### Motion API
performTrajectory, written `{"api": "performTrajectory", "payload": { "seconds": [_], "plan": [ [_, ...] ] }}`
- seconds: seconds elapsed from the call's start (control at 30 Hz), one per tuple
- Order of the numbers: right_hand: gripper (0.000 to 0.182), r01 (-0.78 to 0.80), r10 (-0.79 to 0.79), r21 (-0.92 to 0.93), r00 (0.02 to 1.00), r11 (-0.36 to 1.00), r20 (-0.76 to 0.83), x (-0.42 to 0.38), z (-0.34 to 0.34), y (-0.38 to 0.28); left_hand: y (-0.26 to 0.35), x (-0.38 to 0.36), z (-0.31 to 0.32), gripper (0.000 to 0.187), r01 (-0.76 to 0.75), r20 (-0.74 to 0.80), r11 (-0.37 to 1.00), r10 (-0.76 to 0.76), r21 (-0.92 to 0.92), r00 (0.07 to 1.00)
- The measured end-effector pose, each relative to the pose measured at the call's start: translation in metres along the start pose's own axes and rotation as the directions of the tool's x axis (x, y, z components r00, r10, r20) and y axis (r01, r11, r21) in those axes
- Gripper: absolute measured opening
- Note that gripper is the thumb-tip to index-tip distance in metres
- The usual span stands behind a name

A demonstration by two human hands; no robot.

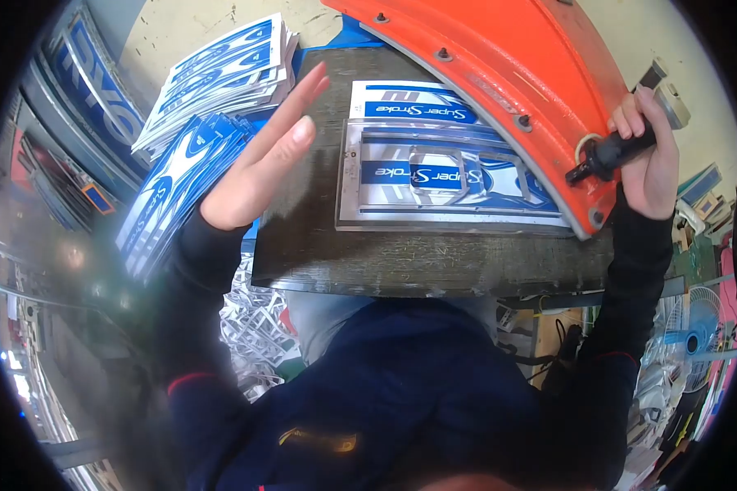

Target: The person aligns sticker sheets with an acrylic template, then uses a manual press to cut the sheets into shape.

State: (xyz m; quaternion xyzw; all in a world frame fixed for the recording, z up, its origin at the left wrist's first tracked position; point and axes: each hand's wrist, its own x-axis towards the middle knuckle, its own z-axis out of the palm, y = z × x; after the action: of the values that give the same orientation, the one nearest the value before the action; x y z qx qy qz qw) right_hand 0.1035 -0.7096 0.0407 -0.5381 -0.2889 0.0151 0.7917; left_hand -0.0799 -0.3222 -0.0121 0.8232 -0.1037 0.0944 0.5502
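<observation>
My right hand (657, 168) is wrapped around the black handle (618, 153) at the near right end of an orange press arm (508, 61). This arm slants over the right part of a rectangular cutting die (458, 219). Under the die lies a white and blue printed sheet (413, 109) with "Super Stroke" lettering, its far edge sticking out. My left hand (258, 176) is raised left of the die, fingers stretched out and holding nothing. Beside it are a stack of printed sheets (221, 69) and a fanned pile of blue and white pieces (168, 184).
A dark worn board (344, 266) bears the die and sheet. Curved metal dies (74, 155) stand at the far left. White offcut strips (254, 327) heap below the board's left side. At the lower right are a blue fan (696, 340) and assorted clutter.
</observation>
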Motion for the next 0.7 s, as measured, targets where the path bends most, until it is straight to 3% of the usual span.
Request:
{"api": "performTrajectory", "payload": {
  "seconds": [0.03,0.07,0.1,0.17,0.2,0.27,0.3,0.33,0.4,0.43,0.47,0.5,0.6,0.63,0.7],
  "plan": [
    [0.012,0.014,-0.016,0.019,0.996,1.0,0.084,-0.005,0.009,0.002,0.011,0.003,0.001,0.074,-0.064,0.018,0.998,0.063,0.024,0.998],
    [0.022,0.028,-0.034,0.04,0.986,0.999,0.166,-0.011,0.019,0.003,0.02,0.006,0.002,0.078,-0.129,0.039,0.99,0.127,0.048,0.991],
    [0.022,0.028,-0.035,0.044,0.985,0.999,0.17,-0.018,0.034,0.001,0.027,0.01,0.004,0.078,-0.127,0.034,0.991,0.125,0.052,0.992],
    [0.053,0.007,-0.028,0.063,0.934,0.998,0.355,-0.029,0.061,-0.004,0.038,0.018,0.011,0.101,-0.257,0.011,0.948,0.26,0.189,0.966],
    [0.053,0.005,-0.028,0.065,0.934,0.998,0.355,-0.029,0.062,-0.002,0.047,0.022,0.014,0.101,-0.255,0.011,0.948,0.258,0.19,0.966],
    [0.07,0.171,-0.14,-0.027,0.877,0.985,0.46,-0.027,0.061,0.001,0.062,0.029,0.018,0.094,-0.445,0.152,0.89,0.428,0.1,0.891],
    [0.07,0.166,-0.136,-0.027,0.879,0.986,0.456,-0.023,0.058,0.002,0.066,0.028,0.018,0.094,-0.44,0.155,0.893,0.424,0.097,0.893],
    [0.065,0.343,-0.233,-0.276,0.903,0.898,0.362,-0.016,0.05,0.002,0.069,0.027,0.019,0.092,-0.447,0.113,0.884,0.434,0.136,0.894],
    [0.057,0.49,-0.475,-0.727,0.842,0.48,0.254,0.003,0.028,0.0,0.076,0.021,0.023,0.089,-0.458,0.033,0.862,0.462,0.216,0.886],
    [0.057,0.488,-0.475,-0.729,0.843,0.48,0.252,0.012,0.013,0.0,0.08,0.017,0.025,0.087,-0.461,-0.008,0.849,0.479,0.258,0.878],
    [0.055,0.484,-0.614,-0.872,0.712,0.078,0.341,0.022,-0.005,-0.001,0.083,0.013,0.027,0.086,-0.46,-0.048,0.836,0.495,0.299,0.868],
    [0.054,0.352,-0.675,-0.877,0.562,-0.328,0.478,0.027,-0.019,-0.002,0.086,0.01,0.029,0.084,-0.456,-0.089,0.822,0.511,0.341,0.855],
    [0.052,0.257,-0.743,-0.914,0.534,-0.313,0.404,0.028,-0.038,0.0,0.089,0.006,0.033,0.08,-0.428,-0.203,0.775,0.564,0.465,0.801],
    [0.052,0.255,-0.742,-0.916,0.537,-0.31,0.401,0.027,-0.039,0.002,0.085,0.011,0.024,0.072,-0.548,-0.133,0.721,0.648,0.423,0.75],
    [0.05,0.256,-0.76,-0.962,0.643,0.095,0.097,0.022,-0.036,0.006,0.085,0.004,0.021,0.066,-0.473,-0.275,0.733,0.644,0.489,0.714]
  ]
}}
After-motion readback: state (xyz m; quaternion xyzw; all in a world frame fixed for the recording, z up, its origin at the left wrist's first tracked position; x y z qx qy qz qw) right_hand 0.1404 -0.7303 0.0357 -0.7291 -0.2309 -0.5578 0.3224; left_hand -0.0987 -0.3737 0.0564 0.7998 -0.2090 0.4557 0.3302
